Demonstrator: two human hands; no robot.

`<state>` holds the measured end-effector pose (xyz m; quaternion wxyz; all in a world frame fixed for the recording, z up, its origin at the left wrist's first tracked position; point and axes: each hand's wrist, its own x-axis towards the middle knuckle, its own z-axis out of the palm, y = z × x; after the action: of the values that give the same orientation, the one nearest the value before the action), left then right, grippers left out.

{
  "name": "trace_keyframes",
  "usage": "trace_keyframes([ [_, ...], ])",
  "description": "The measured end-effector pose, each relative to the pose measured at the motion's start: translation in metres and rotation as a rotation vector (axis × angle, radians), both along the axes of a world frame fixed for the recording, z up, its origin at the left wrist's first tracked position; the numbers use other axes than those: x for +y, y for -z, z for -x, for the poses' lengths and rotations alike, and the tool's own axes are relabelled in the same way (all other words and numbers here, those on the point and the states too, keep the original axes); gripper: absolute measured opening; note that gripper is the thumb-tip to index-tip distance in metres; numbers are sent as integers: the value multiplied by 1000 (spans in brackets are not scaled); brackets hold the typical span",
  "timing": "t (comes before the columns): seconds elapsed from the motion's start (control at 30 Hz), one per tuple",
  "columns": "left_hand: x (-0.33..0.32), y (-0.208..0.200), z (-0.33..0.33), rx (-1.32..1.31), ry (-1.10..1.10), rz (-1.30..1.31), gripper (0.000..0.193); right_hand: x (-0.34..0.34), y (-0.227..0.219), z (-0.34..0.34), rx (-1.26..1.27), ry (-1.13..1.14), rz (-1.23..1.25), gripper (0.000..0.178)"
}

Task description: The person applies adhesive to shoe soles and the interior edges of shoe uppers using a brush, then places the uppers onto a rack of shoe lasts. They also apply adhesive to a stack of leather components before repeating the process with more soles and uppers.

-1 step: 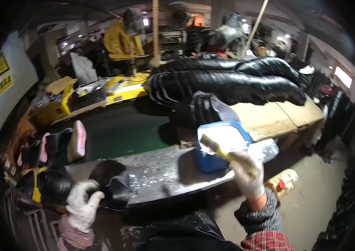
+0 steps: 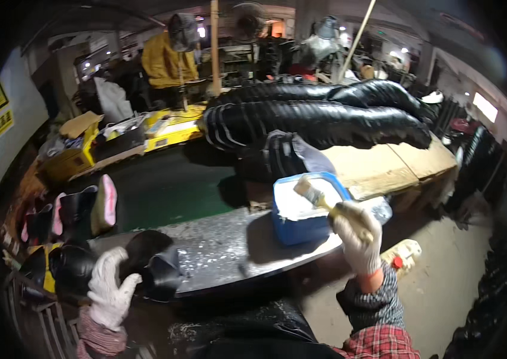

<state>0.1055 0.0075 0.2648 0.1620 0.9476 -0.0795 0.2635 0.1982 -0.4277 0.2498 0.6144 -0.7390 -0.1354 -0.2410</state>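
Observation:
In my gloved right hand (image 2: 356, 236) is a brush (image 2: 311, 192) with a light handle and pale bristles. Its head is over a blue tub (image 2: 299, 228) holding a white substance; whether the bristles touch it I cannot tell. The tub stands near the table's front edge. My gloved left hand (image 2: 110, 286) is open, thumb and fingers apart, with nothing between them. Just right of it lies a glossy black, hollow-looking item (image 2: 161, 270), perhaps a boot, and behind it is another rounded black item (image 2: 73, 269).
Shoe-like pieces with pink edges (image 2: 104, 204) stand at the table's left. Long black plastic-wrapped bundles (image 2: 319, 122) lie across the back, near cardboard (image 2: 379, 164). A pale jug with a red cap (image 2: 406, 254) is on the floor at right. Yellow bins (image 2: 71, 157) stand far left.
The brush has risen a little and its head is turned more upright above the tub. The fingers of my left hand have spread wider. The whole view has shifted slightly.

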Motion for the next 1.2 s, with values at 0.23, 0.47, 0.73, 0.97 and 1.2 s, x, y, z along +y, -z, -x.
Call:
trace_keyframes([
  [0.23, 28, 12, -37, 605, -421, 12, 58, -38, -2, -60, -148, 194, 477, 19],
  [0.47, 21, 87, 34, 132, 18, 1368, 43, -38, 1, -15, -314, 328, 671, 2],
  [0.73, -10, 145, 70, 404, -174, 1765, 35, 160, 14, 0, -396, -441, 179, 20],
  [0.97, 13, 154, 84, 250, -204, 1856, 39, 212, 46, -29, 309, -568, -31, 25],
  [1.2, 6, 166, 70, 352, -30, 2034, 43, 214, 20, -27, 158, -384, -44, 27],
])
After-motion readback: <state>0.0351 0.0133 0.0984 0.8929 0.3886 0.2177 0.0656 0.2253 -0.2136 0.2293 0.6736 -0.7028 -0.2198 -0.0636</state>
